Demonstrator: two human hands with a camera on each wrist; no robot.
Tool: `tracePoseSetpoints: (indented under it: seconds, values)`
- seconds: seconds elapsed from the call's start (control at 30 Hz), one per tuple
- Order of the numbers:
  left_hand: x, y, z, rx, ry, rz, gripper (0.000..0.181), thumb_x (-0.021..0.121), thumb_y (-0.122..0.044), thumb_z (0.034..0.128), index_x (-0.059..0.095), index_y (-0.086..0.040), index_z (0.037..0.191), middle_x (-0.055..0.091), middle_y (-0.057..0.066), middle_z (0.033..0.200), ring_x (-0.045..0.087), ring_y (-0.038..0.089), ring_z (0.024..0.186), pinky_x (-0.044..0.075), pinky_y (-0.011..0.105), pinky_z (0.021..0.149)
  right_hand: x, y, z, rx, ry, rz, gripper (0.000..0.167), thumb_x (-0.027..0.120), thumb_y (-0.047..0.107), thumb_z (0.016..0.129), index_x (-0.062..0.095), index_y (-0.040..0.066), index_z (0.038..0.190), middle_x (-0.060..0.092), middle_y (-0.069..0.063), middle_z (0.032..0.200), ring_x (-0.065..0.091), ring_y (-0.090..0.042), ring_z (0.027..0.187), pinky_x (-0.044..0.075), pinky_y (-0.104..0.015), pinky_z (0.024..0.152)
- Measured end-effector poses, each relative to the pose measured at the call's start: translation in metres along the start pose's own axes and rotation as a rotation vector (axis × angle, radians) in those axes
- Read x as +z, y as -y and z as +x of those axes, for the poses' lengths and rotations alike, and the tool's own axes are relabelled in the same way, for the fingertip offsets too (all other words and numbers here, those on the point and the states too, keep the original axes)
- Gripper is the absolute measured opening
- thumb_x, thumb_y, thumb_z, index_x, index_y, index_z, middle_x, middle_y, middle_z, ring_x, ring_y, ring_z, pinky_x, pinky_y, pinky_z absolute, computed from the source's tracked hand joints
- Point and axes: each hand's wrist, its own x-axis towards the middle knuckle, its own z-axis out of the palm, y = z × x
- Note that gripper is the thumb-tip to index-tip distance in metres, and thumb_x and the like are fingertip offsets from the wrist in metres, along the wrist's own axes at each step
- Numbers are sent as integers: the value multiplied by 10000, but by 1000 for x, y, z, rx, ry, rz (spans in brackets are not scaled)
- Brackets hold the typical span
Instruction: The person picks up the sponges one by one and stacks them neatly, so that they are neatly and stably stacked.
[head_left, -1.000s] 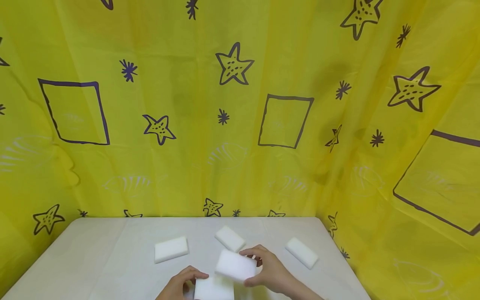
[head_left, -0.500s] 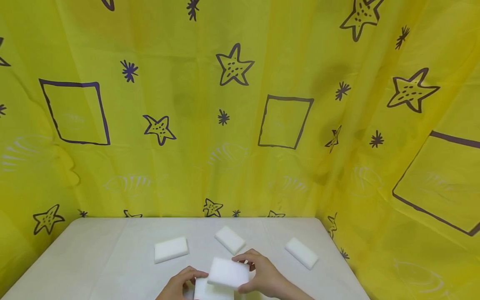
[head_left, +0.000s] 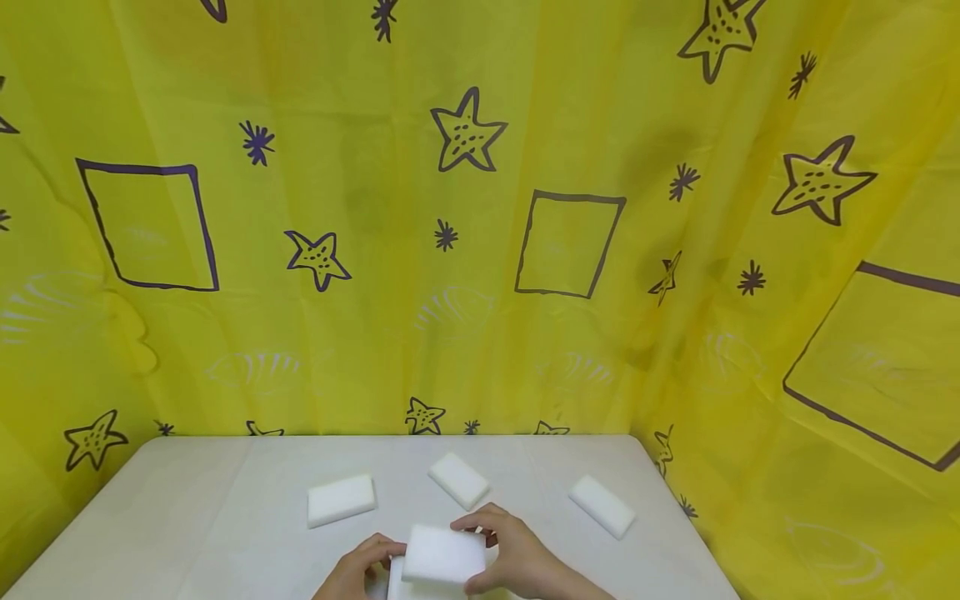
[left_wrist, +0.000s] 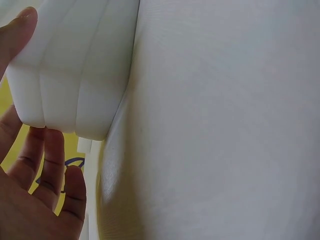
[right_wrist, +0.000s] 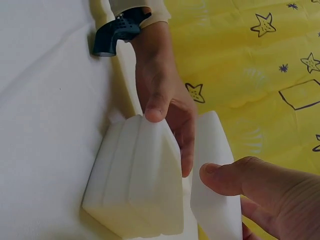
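Observation:
A stack of three white sponge blocks [right_wrist: 132, 175] stands on the table at the near edge of the head view. My left hand [head_left: 360, 568] holds this stack by its sides, the thumb on one side and fingers on the other, as the left wrist view shows. Just above the stack, my right hand [head_left: 513, 554] grips another white sponge block [head_left: 444, 554] by its edges, between thumb and fingers. A narrow gap between that block and the top of the stack shows in the right wrist view. In the head view the held block hides much of the stack.
Farther back on the white table [head_left: 225, 533] lie three single blocks: a left block [head_left: 341, 500], a middle block [head_left: 459, 481] and a right block [head_left: 602, 506]. A yellow curtain [head_left: 375, 333] with starfish drawings hangs behind and around the table.
My right hand has carried its sponge block left and toward me, over the stack. The left hand has stayed at the stack, and the three loose blocks have not moved.

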Motion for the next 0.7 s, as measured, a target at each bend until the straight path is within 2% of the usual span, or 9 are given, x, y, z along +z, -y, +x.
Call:
tracePoseSetpoints:
  seconds: [0.13, 0.23, 0.53, 0.7]
  values:
    - [0, 1, 0, -31, 2, -22, 536, 851, -182, 767, 628, 7, 1216, 577, -137, 1091, 484, -33, 902, 413, 226, 652, 4, 0, 2, 18, 12, 13, 613, 900, 44, 609, 696, 117, 1183, 595, 31, 1124, 504, -63, 898, 458, -240, 787]
    - [-1, 1, 0, -31, 2, -26, 523, 854, -165, 758, 629, 22, 1191, 577, -128, 1083, 480, -38, 900, 419, 224, 653, 6, 0, 3, 43, 21, 12, 605, 897, 58, 614, 702, 136, 1182, 593, 41, 1130, 500, -71, 890, 450, -235, 774]
    - [2, 5, 1, 78, -23, 7, 497, 860, -161, 746, 635, -19, 1165, 590, -60, 1063, 486, -29, 911, 430, 220, 636, 11, -1, 7, 10, 35, -4, 595, 891, 65, 624, 702, 118, 1186, 592, 60, 1127, 494, -33, 892, 446, -229, 784]
    - [3, 5, 1, 93, -27, 9, 516, 863, -175, 746, 630, -11, 1176, 594, -54, 1078, 488, -31, 920, 426, 223, 634, 13, -1, 8, -19, 38, -24, 591, 892, 45, 624, 700, 117, 1178, 594, 54, 1112, 488, -22, 874, 455, -233, 773]
